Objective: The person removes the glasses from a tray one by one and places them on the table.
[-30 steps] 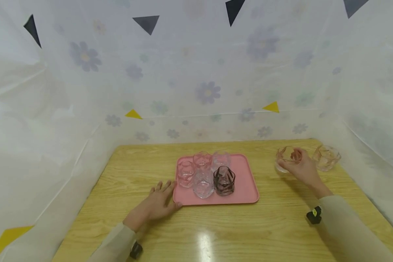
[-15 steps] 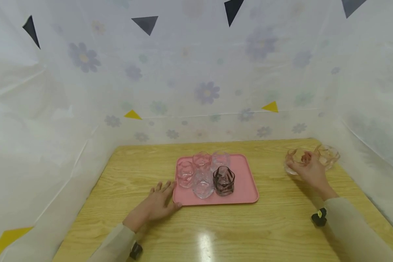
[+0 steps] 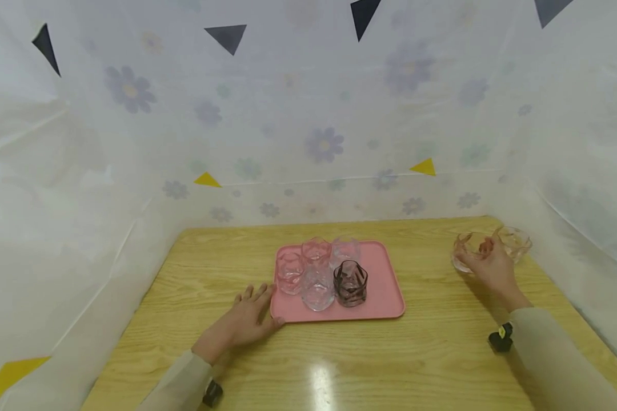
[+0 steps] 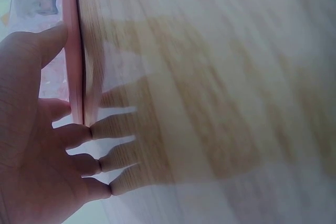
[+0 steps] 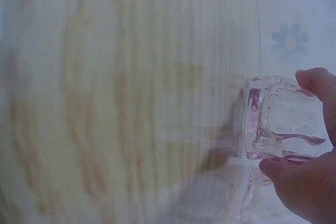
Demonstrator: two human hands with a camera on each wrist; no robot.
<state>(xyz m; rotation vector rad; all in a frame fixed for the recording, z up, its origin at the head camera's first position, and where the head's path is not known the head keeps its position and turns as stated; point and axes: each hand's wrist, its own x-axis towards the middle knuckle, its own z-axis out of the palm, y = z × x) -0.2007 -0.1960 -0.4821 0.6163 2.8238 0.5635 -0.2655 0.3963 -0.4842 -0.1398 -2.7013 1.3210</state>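
My right hand [image 3: 493, 268] grips a clear, faintly pink glass tumbler [image 5: 286, 121] by its sides, thumb on one side and fingers on the other. The tumbler is upright at the table's far right, right beside a second pale amber-pink tumbler [image 3: 516, 242]. My left hand [image 3: 247, 319] lies with spread fingers at the left edge of a pink tray [image 3: 383, 285]; in the left wrist view its thumb and fingertips touch the tray's rim [image 4: 73, 51]. On the tray stand two pink tumblers, two clear ones and a dark grey tumbler [image 3: 351, 285].
The wooden table [image 3: 288, 365] meets a white flowered curtain [image 3: 272, 142] at the back, with white sheets at both sides. The tray's right part holds no glass. Bare wood lies between tray and right hand.
My right hand has moved the held tumbler to the right, up close to the other tumbler there. The left hand and the tray have stayed in place.
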